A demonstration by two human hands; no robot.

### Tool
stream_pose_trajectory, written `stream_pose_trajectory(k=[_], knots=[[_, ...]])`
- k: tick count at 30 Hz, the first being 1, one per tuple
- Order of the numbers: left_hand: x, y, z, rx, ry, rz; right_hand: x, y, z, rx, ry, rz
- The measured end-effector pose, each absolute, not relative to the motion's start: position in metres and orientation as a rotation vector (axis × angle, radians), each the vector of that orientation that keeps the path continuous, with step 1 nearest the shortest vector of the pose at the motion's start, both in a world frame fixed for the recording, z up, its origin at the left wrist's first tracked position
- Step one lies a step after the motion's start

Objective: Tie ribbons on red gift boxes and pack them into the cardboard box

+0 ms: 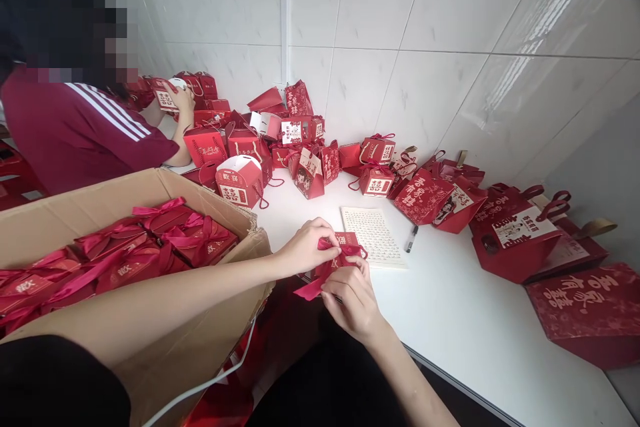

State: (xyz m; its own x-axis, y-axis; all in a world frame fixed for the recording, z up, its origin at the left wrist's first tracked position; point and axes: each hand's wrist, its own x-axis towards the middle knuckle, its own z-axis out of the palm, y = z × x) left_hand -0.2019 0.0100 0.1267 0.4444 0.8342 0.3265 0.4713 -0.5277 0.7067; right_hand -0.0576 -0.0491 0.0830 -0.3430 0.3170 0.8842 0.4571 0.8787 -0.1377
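Both of my hands meet at a small red gift box (349, 239) near the table's front edge. Fingers of my left hand (311, 247) pinch the magenta ribbon at the top of the box. Lower and to the right, my right hand (351, 295) has its fingers closed on the same ribbon (311, 288), whose loose end sticks out to the left. My hands cover much of the box. Just behind it lies a notebook page with handwriting (375, 230), and a black marker (411, 239) rests to the right of the page.
A cardboard carton (200, 195) at the left holds several ribboned red boxes (135, 260). More red gift boxes (240, 180) line the white table (450, 307) along the tiled wall. At the back left, a person in a maroon shirt (90, 127) holds a box.
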Motion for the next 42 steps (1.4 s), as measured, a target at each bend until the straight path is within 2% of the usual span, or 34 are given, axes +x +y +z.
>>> stream_pose_trajectory(k=[8, 11, 15, 19, 24, 30, 42], knots=[[-0.203, 0.012, 0.125, 2.175, 1.044, 0.906, -0.043, -0.053, 0.094, -0.514, -1.994, -0.065], [-0.204, 0.014, 0.125, 2.182, 1.029, 0.886, -0.022, -0.042, 0.103, -0.779, -1.815, 0.022], [-0.205, 0.014, 0.125, 2.200, 1.031, 0.868, -0.005, -0.021, 0.109, -1.196, -1.814, 0.369], [-0.205, 0.008, 0.124, 2.195, 1.107, 0.854, -0.011, -0.010, 0.108, -1.214, -1.865, 0.661], [-0.208, -0.004, 0.124, 2.102, 1.464, 0.908, -0.022, -0.009, 0.107, -1.182, -1.582, 1.015], [-0.207, -0.001, 0.123, 1.837, 1.539, 0.778, -0.025, -0.010, 0.102, -1.112, -1.504, 1.064], [-0.188, -0.009, 0.110, 1.664, 1.638, 1.096, -0.033, -0.008, 0.086, -1.107, -1.068, 1.242]])
